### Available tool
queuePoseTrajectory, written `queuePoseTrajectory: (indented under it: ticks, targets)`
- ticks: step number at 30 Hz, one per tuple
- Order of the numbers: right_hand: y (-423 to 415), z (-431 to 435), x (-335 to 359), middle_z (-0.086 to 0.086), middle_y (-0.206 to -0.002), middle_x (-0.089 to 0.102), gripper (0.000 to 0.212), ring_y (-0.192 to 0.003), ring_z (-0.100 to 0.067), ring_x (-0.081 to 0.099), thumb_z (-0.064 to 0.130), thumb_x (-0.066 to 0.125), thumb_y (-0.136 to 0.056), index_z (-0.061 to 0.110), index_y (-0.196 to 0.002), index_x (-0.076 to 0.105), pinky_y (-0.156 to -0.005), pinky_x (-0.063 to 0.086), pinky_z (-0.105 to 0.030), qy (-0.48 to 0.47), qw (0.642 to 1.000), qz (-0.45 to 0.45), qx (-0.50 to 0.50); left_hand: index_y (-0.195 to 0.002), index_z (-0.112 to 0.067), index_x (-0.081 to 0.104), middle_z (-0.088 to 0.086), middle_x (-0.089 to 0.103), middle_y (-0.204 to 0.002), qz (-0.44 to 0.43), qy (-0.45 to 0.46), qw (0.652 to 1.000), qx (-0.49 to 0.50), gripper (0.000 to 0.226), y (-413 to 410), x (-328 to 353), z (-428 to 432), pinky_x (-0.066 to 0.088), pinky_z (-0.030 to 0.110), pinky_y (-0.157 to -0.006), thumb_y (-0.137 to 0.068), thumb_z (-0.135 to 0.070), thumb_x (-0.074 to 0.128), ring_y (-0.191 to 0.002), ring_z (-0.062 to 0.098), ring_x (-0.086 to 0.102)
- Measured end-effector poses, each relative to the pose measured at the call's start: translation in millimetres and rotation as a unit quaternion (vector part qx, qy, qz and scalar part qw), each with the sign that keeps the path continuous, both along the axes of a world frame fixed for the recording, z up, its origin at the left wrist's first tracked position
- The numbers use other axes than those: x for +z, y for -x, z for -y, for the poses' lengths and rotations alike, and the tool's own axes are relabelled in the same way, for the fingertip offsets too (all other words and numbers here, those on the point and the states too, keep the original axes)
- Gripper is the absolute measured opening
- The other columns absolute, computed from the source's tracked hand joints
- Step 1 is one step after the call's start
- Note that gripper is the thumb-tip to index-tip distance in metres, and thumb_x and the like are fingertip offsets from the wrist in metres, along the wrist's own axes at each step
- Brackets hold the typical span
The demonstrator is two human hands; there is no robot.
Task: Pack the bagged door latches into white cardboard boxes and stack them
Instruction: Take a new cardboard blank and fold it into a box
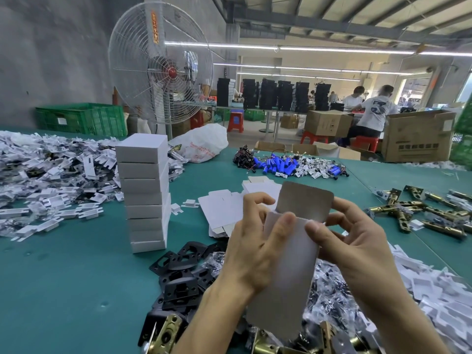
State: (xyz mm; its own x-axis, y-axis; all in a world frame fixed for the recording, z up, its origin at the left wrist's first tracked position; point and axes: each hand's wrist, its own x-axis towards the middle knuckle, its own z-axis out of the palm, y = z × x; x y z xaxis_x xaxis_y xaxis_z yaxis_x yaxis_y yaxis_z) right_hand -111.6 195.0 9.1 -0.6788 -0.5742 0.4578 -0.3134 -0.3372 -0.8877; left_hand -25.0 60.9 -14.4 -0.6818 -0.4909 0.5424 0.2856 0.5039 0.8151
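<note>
Both my hands hold a white cardboard box above the near table, its grey-lined top flap standing up. My left hand grips its left side with the thumb across the front. My right hand pinches its right edge near the flap. A stack of several closed white boxes stands left of centre on the green table. Flat unfolded box blanks lie behind my hands. Bagged latches are heaped under my right forearm, and brass latches lie at the right.
Black plates lie near my left wrist. A heap of white inserts and bags covers the left table. Blue batteries, a white sack, a large fan and green crates lie beyond. People sit at far tables.
</note>
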Motion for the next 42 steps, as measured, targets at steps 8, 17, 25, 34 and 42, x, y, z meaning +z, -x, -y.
queuePoseTrajectory:
  ticks: [8,17,25,34,42]
  targets:
    - [-1,1,-2,0.001,-0.096,0.071,0.034,-0.069,-0.022,0.074,0.029,0.076,-0.068,0.041,-0.098,0.065,-0.056,0.059,-0.034,0.029,0.998,0.014,-0.047,-0.148,-0.046,-0.010,-0.012,0.037,-0.146,0.166,0.207,0.959,0.099,0.122,4,-6,-12,0.048,0.036,-0.085,-0.058,-0.084,0.063,-0.119,0.015,0.053]
    - [-11,9,-2,0.000,-0.086,0.068,0.018,-0.071,-0.016,0.070,0.047,0.064,-0.077,0.029,-0.081,0.066,-0.059,0.061,-0.034,-0.025,0.999,0.006,-0.037,-0.144,-0.049,0.009,-0.014,0.041,-0.121,0.158,0.238,0.950,0.125,0.097,1,-9,-3,0.046,0.040,-0.084,-0.069,-0.041,0.069,-0.107,0.016,0.048]
    - [-9,7,0,-0.006,-0.082,0.073,0.023,-0.074,-0.018,0.070,0.039,0.074,-0.069,0.023,-0.085,0.071,-0.069,0.059,-0.034,-0.039,0.998,0.013,-0.046,-0.147,-0.037,0.021,-0.011,0.048,-0.118,0.115,0.249,0.945,0.179,0.092,4,-8,-6,0.041,0.036,-0.082,-0.069,-0.060,0.063,-0.103,0.015,0.049]
    - [-6,6,-4,-0.007,-0.084,0.076,0.010,-0.069,-0.018,0.073,0.022,0.078,-0.072,0.019,-0.080,0.073,-0.058,0.057,-0.025,-0.003,0.995,0.029,-0.096,-0.149,-0.026,0.032,-0.008,0.055,-0.125,0.105,0.274,0.937,0.190,0.094,5,-6,-7,0.046,0.038,-0.082,-0.069,-0.060,0.070,-0.106,0.016,0.054]
    - [-12,6,-1,-0.001,-0.084,0.076,0.010,-0.066,-0.020,0.074,0.010,0.077,-0.082,0.020,-0.080,0.074,-0.066,0.060,-0.052,-0.041,0.988,-0.037,-0.148,-0.151,-0.027,0.031,-0.008,0.056,-0.119,0.121,0.277,0.936,0.182,0.095,3,-3,-10,0.045,0.036,-0.079,-0.069,-0.068,0.053,-0.103,0.016,0.053]
